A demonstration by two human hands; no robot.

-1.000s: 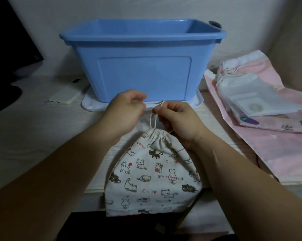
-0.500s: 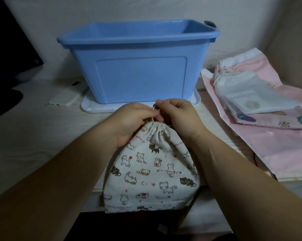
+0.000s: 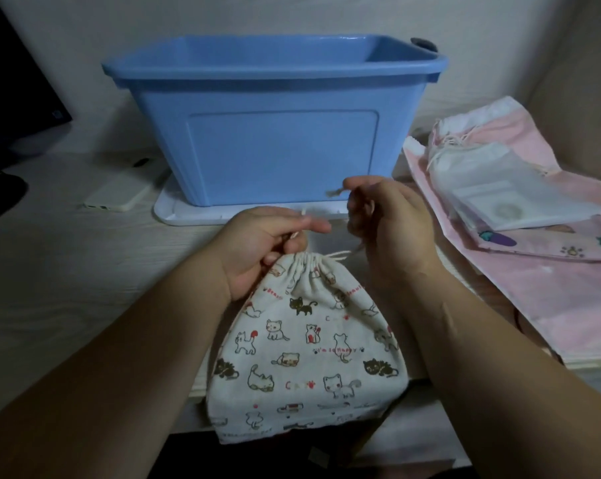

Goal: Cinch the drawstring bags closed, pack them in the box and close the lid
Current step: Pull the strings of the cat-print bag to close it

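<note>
Your left hand [image 3: 268,243] grips the bag [image 3: 306,347] at its gathered neck, fingers curled round the cloth. Your right hand [image 3: 389,223], just beside it but apart, pinches the cord [image 3: 337,255], a frayed end poking out past the fingertips. The bag lies flat between your wrists, its bottom hanging over the desk [image 3: 67,305] edge. The open box [image 3: 275,133] stands just beyond both hands, on its white lid [image 3: 188,216]. Pink bags [image 3: 534,288] lie right of your right hand; a phone [image 3: 119,198] lies left of your left.
</note>
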